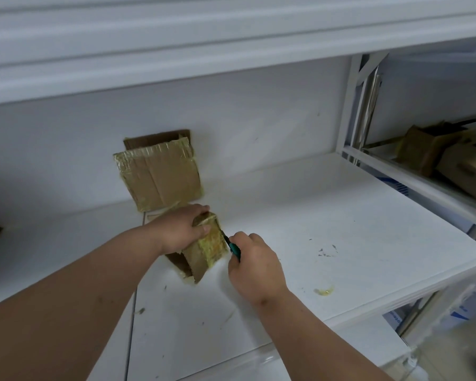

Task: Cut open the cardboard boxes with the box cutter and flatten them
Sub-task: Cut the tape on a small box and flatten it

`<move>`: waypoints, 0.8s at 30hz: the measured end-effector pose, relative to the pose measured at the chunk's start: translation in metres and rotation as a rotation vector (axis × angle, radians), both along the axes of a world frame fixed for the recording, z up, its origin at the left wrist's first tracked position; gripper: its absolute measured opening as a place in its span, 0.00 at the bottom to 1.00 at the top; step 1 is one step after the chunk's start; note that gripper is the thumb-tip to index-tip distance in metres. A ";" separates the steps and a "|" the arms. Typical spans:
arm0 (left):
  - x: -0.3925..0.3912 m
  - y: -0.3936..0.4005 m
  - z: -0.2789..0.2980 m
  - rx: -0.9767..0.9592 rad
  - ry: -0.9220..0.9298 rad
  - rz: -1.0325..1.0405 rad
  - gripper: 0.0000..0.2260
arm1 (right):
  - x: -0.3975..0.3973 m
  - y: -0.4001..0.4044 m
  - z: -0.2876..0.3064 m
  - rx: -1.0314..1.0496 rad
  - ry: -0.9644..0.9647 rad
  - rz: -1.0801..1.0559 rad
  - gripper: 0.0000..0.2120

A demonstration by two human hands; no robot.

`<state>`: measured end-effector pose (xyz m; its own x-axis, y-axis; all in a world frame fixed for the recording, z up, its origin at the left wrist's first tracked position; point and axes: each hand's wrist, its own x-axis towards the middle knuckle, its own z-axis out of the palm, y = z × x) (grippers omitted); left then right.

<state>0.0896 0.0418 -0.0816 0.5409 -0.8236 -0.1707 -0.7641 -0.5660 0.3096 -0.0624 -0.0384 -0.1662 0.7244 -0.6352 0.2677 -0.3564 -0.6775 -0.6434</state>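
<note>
**Taped box under the blade**

A small brown cardboard box (204, 248), wrapped in yellowed tape, stands tilted under the left hand (180, 229). The green box cutter (232, 248) in the right hand (254, 266) touches its right edge. Flattened cardboard (158, 178) leans beyond both hands.

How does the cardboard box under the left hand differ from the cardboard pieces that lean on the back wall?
The small box still has its box shape; the leaning pieces are flat. The left hand grips the box on the white shelf, while nothing touches the pieces. The right hand holds a green box cutter against the box's edge, not the pieces. Both are brown cardboard with yellowish tape.
</note>
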 end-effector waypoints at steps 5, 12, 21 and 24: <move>-0.003 -0.005 0.000 0.000 -0.008 0.010 0.25 | 0.001 0.003 -0.002 0.001 0.034 -0.026 0.15; -0.002 -0.007 -0.001 0.012 -0.036 -0.003 0.25 | -0.005 0.005 -0.007 0.105 0.189 -0.003 0.16; 0.005 0.006 -0.008 0.033 -0.028 -0.034 0.24 | -0.021 -0.007 -0.006 0.149 0.257 -0.014 0.16; 0.003 0.017 -0.007 -0.003 0.051 -0.031 0.23 | -0.027 -0.019 -0.001 0.164 0.196 -0.127 0.12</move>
